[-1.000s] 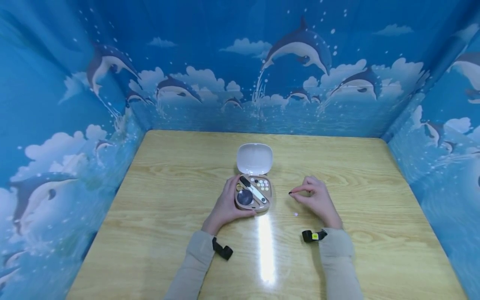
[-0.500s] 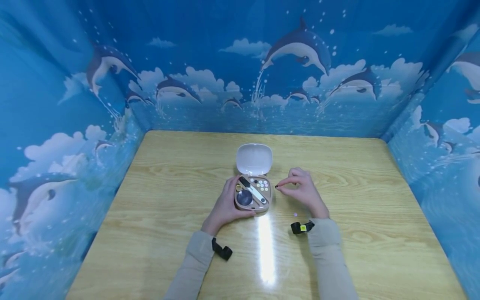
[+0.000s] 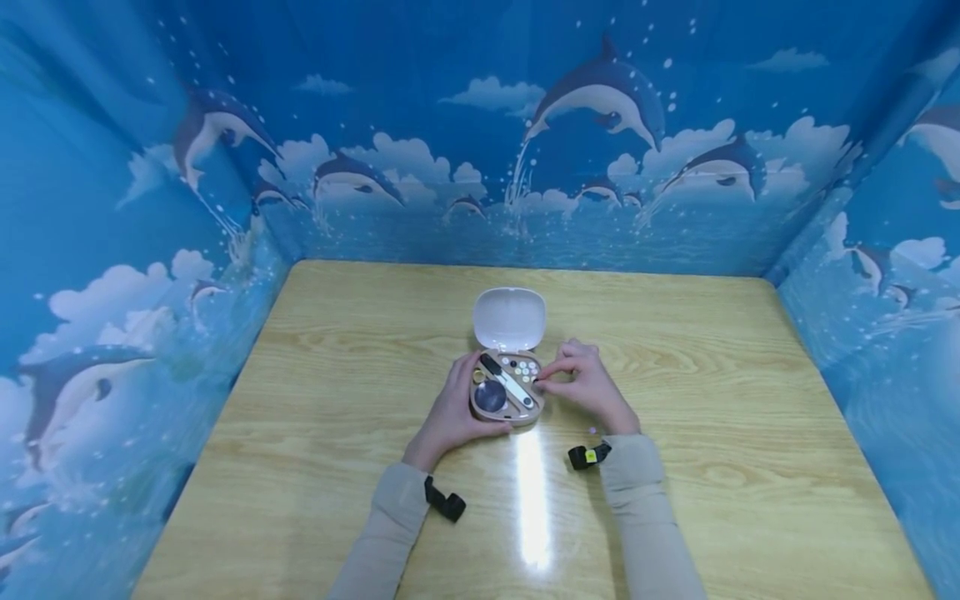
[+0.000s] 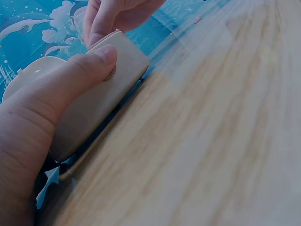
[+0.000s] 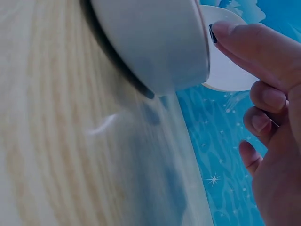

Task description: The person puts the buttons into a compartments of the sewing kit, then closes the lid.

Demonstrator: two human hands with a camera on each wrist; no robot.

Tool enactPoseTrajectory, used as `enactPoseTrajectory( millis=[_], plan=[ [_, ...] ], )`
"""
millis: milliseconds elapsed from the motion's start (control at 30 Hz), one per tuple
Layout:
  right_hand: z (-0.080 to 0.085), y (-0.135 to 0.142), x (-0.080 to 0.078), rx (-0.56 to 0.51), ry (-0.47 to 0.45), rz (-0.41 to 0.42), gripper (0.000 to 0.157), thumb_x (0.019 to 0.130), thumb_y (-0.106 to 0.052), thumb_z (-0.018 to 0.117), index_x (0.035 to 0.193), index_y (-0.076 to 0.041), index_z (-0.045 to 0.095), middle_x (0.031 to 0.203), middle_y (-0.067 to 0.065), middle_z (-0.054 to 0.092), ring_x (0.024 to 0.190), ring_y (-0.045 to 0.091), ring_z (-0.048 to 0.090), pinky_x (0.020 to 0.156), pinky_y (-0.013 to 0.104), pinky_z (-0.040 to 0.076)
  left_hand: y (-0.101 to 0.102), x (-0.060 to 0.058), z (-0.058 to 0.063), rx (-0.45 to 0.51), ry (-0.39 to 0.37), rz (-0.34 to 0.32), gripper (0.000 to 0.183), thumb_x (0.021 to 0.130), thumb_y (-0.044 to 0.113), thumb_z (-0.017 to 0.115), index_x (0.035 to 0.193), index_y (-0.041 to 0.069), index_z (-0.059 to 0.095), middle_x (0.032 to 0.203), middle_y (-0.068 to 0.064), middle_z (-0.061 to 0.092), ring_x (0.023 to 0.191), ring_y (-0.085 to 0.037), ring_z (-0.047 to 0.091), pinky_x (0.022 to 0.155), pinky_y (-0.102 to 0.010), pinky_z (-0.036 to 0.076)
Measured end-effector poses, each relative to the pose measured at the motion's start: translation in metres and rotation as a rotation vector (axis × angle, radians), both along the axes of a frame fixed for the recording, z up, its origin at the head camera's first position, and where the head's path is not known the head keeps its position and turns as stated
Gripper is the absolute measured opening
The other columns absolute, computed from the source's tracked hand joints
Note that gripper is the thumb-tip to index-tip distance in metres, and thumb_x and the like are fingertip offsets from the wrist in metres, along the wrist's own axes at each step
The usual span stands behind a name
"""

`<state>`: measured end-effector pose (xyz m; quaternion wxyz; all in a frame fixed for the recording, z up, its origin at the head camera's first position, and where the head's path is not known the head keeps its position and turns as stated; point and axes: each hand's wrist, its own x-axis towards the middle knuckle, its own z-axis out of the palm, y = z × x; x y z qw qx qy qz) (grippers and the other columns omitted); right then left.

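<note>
An open sewing kit case [image 3: 517,419] stands on the table, its white lid [image 3: 509,318] tipped up at the back. Thumb in front and fingers along its left side, my left hand [image 3: 450,410] grips the case. Between thumb and forefinger my right hand [image 3: 591,390] pinches a small black button [image 5: 213,34] at the case's right rim. Inside lie several white buttons [image 3: 526,372], a white tool with a black end [image 3: 508,383], a dark round disc [image 3: 490,396] and a small gold-coloured piece [image 3: 478,376]. In the left wrist view my left thumb [image 4: 84,70] presses the case's front wall.
A tiny pinkish piece [image 3: 592,431] lies on the wooden table [image 3: 360,333], close to my right wrist. A blue dolphin-print curtain [image 3: 450,100] surrounds the table's back and sides. Bright glare [image 3: 533,500] streaks the tabletop in front of the case.
My right hand has moved left with the black button, from over the table to the case's right rim. The left hand and the case have stayed in place.
</note>
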<state>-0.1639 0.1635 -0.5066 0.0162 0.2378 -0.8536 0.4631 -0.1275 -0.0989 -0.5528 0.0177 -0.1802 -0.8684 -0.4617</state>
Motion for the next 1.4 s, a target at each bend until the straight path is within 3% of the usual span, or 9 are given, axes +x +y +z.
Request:
enactPoseTrajectory(
  millis=[167, 367, 600, 800, 1033, 1400],
  plan=[
    [0.0, -0.002, -0.001, 0.077, 0.004, 0.015, 0.014, 0.073, -0.016, 0.088, 0.083, -0.019, 0.079, 0.074, 0.011, 0.051, 0.08, 0.016, 0.042, 0.097, 0.049, 0.027, 0.0, 0.0, 0.002, -0.006, -0.003, 0.003, 0.134, 0.053, 0.057, 0.093, 0.158, 0.014, 0.021, 0.156, -0.002, 0.029, 0.139, -0.025, 0.037, 0.114, -0.048, 0.033],
    [0.008, -0.006, 0.0, 0.171, -0.047, 0.014, 0.011, 0.075, -0.017, 0.086, 0.082, -0.022, 0.078, 0.078, 0.008, 0.054, 0.084, 0.015, 0.045, 0.11, 0.056, 0.019, 0.0, 0.0, 0.002, -0.012, -0.001, 0.001, 0.133, 0.054, 0.057, 0.093, 0.158, 0.015, 0.021, 0.155, -0.001, 0.029, 0.14, -0.024, 0.036, 0.114, -0.047, 0.033],
    [0.016, -0.01, 0.0, 0.244, -0.059, 0.023, 0.011, 0.075, -0.017, 0.086, 0.079, -0.023, 0.078, 0.077, 0.007, 0.054, 0.083, 0.015, 0.045, 0.098, 0.046, 0.023, 0.0, 0.0, 0.003, -0.012, -0.019, 0.006, 0.134, 0.053, 0.056, 0.094, 0.158, 0.014, 0.021, 0.155, -0.001, 0.03, 0.139, -0.022, 0.036, 0.115, -0.044, 0.033],
    [0.017, -0.008, 0.001, 0.232, -0.063, 0.01, 0.011, 0.076, -0.016, 0.086, 0.081, -0.022, 0.079, 0.077, 0.005, 0.054, 0.084, 0.015, 0.046, 0.11, 0.055, 0.016, 0.0, 0.001, 0.003, -0.011, -0.025, 0.003, 0.134, 0.053, 0.056, 0.094, 0.157, 0.014, 0.021, 0.154, -0.002, 0.03, 0.139, -0.022, 0.036, 0.115, -0.044, 0.032],
    [0.03, -0.001, 0.003, 0.174, 0.034, 0.016, 0.013, 0.073, -0.009, 0.087, 0.082, -0.014, 0.08, 0.071, 0.004, 0.051, 0.076, 0.016, 0.042, 0.088, 0.045, 0.024, -0.001, 0.0, 0.001, 0.001, -0.015, 0.005, 0.134, 0.052, 0.055, 0.094, 0.157, 0.014, 0.022, 0.154, -0.001, 0.03, 0.139, -0.023, 0.036, 0.115, -0.045, 0.032],
    [0.044, 0.021, 0.015, 0.023, 0.091, -0.007, 0.012, 0.074, -0.005, 0.086, 0.082, -0.011, 0.08, 0.067, 0.012, 0.041, 0.069, 0.016, 0.036, 0.081, 0.039, 0.022, 0.001, 0.001, 0.002, -0.002, -0.041, 0.011, 0.134, 0.053, 0.056, 0.094, 0.158, 0.015, 0.021, 0.156, 0.0, 0.028, 0.141, -0.023, 0.034, 0.115, -0.046, 0.032]
  ],
)
